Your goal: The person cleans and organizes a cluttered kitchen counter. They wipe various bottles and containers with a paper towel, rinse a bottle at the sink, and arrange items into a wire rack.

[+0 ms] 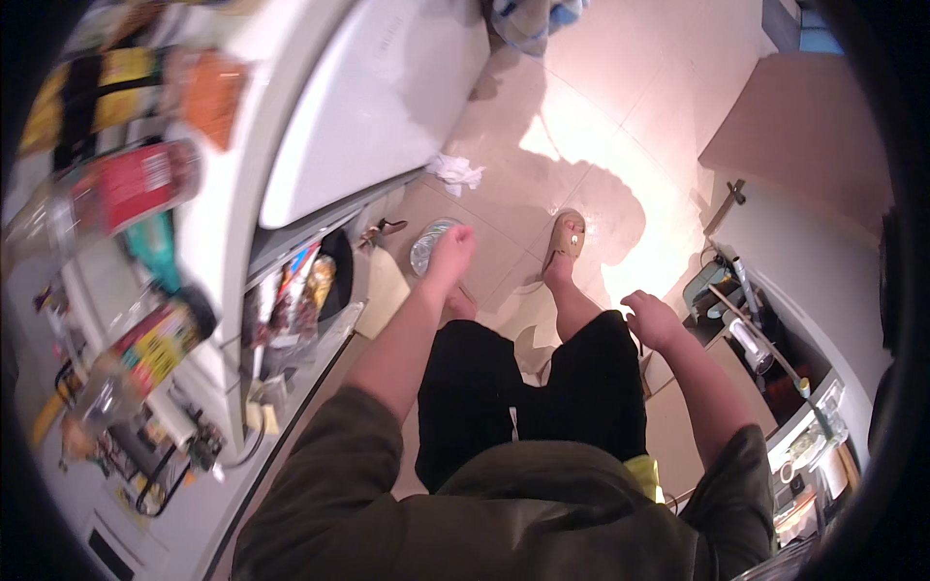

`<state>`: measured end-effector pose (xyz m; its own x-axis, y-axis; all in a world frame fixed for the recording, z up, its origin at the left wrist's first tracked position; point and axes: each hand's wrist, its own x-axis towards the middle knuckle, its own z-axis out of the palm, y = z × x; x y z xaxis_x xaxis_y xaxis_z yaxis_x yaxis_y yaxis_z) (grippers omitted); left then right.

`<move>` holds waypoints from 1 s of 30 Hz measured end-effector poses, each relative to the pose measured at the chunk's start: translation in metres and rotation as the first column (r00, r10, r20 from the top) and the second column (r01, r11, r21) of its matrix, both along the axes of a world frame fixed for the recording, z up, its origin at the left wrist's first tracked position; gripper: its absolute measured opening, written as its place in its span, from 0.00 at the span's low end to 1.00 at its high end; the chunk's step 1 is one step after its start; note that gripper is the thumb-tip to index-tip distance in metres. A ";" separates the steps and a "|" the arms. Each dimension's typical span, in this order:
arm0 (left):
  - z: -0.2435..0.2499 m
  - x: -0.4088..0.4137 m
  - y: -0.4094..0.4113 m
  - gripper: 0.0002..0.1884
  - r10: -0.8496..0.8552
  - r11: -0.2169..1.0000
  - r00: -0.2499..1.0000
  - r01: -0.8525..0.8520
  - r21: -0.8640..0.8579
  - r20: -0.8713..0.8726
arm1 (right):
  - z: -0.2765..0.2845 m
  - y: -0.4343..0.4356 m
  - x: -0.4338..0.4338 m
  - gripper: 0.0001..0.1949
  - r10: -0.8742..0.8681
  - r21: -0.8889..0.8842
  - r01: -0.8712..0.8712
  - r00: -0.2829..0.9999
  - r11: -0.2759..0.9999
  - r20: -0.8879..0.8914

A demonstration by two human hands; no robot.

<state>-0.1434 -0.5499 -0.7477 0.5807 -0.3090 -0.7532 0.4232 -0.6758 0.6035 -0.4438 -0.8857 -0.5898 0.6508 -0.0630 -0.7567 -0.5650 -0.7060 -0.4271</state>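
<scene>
My left hand (452, 250) hangs ahead of my left knee with its fingers curled. It overlaps a clear plastic container (427, 245), perhaps a bottle; whether my fingers grip it or merely pass in front of it cannot be told. Out beside my right knee, my right hand (652, 318) is loosely bent with nothing visible in it. A tan slide sandal (569, 234) is on my right foot on the tiled floor (508, 240). My left foot is mostly hidden behind my left forearm.
Left, a cluttered white surface holds a red-labelled jar (138, 185) and a bottle with a yellow label (156, 352). Packaged items (294, 298) fill a shelf below. Crumpled white tissue (456, 173) lies on the floor by a white panel (363, 102). A shelf unit (788, 363) stands right.
</scene>
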 end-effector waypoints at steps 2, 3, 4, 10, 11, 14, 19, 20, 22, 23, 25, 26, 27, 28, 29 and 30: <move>-0.090 0.016 -0.009 0.15 0.156 0.981 0.979 -0.138 0.135 -0.131 | -0.023 0.017 -0.030 0.14 -0.046 -0.037 0.048 0.998 0.998 0.040; -0.138 0.033 -0.002 0.16 0.166 0.968 0.965 -0.121 0.217 -0.201 | -0.028 0.025 -0.036 0.15 -0.067 -0.044 0.067 0.998 0.997 0.002; -0.179 0.046 0.006 0.17 0.182 0.950 0.944 -0.096 0.298 -0.275 | -0.033 0.035 -0.048 0.16 -0.099 -0.057 0.099 0.995 0.993 0.015; -0.293 0.079 -0.019 0.34 0.417 0.908 0.871 -0.381 0.177 -0.262 | -0.055 0.087 -0.085 0.19 -0.176 -0.142 0.179 0.984 0.974 0.036; -0.310 0.082 -0.018 0.35 0.412 0.907 0.872 -0.363 0.212 -0.266 | -0.058 0.092 -0.089 0.20 -0.158 -0.152 0.161 0.987 0.975 0.034; -0.344 0.102 -0.026 0.39 0.418 0.899 0.868 -0.352 0.259 -0.270 | -0.067 0.102 -0.098 0.21 -0.176 -0.161 0.172 0.984 0.972 -0.011; -0.378 0.108 -0.013 0.38 0.463 0.884 0.857 -0.428 0.186 -0.227 | -0.067 0.105 -0.097 0.22 -0.249 -0.156 0.245 0.968 0.957 -0.007; -0.378 0.109 -0.007 0.34 0.460 0.887 0.866 -0.438 0.144 -0.198 | -0.068 0.104 -0.092 0.22 -0.243 -0.165 0.242 0.970 0.956 0.010; -0.379 0.116 0.024 0.28 0.469 0.883 0.877 -0.466 0.060 -0.104 | -0.076 0.098 -0.077 0.22 -0.206 -0.130 0.213 0.976 0.968 0.070; -0.362 0.107 0.023 0.21 0.268 0.954 0.946 -0.287 0.088 0.181 | -0.073 0.097 -0.071 0.21 -0.193 -0.128 0.203 0.978 0.971 0.083; -0.290 0.070 -0.009 0.14 0.033 0.990 0.906 -0.089 0.113 0.422 | -0.050 0.100 -0.059 0.21 -0.193 -0.111 0.204 0.976 0.973 0.100; -0.227 0.057 -0.034 0.14 0.041 0.996 0.911 -0.072 0.060 0.411 | -0.035 0.103 -0.052 0.20 -0.199 -0.103 0.211 0.973 0.972 0.114; -0.173 0.056 -0.038 0.14 0.009 0.998 0.919 -0.030 0.047 0.394 | -0.031 0.102 -0.041 0.20 -0.189 -0.072 0.201 0.970 0.977 0.152; -0.124 0.054 -0.037 0.14 -0.015 0.999 0.924 0.003 0.032 0.382 | -0.021 0.101 -0.020 0.20 -0.191 -0.032 0.201 0.961 0.979 0.198; -0.084 0.047 -0.034 0.12 0.018 1.000 0.923 -0.009 -0.026 0.386 | -0.007 0.101 0.002 0.20 -0.202 0.006 0.207 0.950 0.978 0.239; -0.043 0.040 -0.033 0.10 0.048 0.996 0.921 -0.015 -0.088 0.386 | 0.010 0.098 0.027 0.20 -0.222 0.061 0.214 0.930 0.975 0.292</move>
